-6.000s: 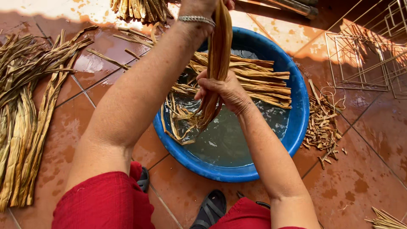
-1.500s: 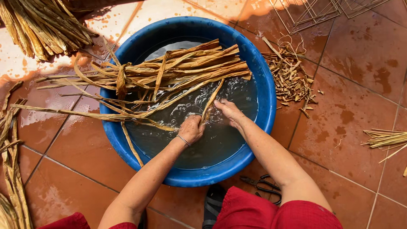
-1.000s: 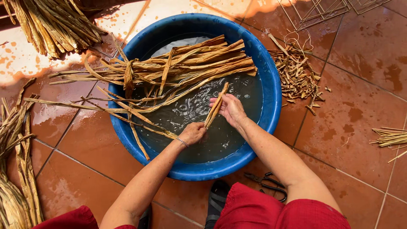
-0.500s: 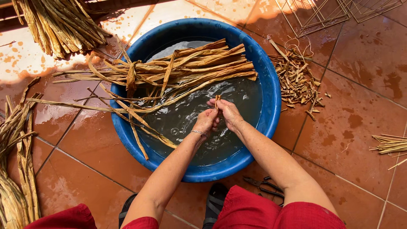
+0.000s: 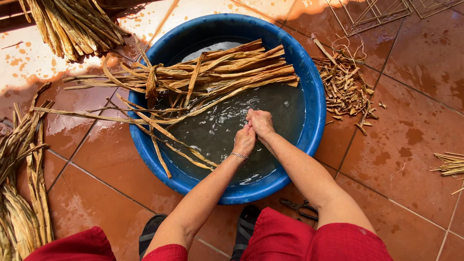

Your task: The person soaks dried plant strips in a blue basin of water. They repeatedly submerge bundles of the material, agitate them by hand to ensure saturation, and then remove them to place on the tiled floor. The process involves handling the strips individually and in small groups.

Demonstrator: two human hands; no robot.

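Across the wet terracotta tile floor (image 5: 415,130) sits a big round blue plastic basin (image 5: 316,116), part filled with dark water (image 5: 217,130). Resting over the far half of the basin, with its ends poking past the left rim, lies a tied bundle of long dried fibre strips (image 5: 217,72), some loose strands trailing down into the water and over the near left edge. Off to the far left, a thick sheaf of the same straw-coloured stalks (image 5: 72,24) leans in from the top corner, and another pile of flat strips (image 5: 21,183) lies along the left side of the floor. Right of the basin is a scatter of short cut scraps (image 5: 345,87), and a few thin stalks (image 5: 449,163) lie at the right edge. Above the water near the middle of the basin, the left hand (image 5: 244,140), a thin bracelet (image 5: 239,155) at its wrist, and the right hand (image 5: 261,122) are pressed together, fingers curled closed; whether they pinch a strand between them cannot be told. Small scissors (image 5: 302,209) lie on the tiles just by the near rim, beside red-clothed knees.
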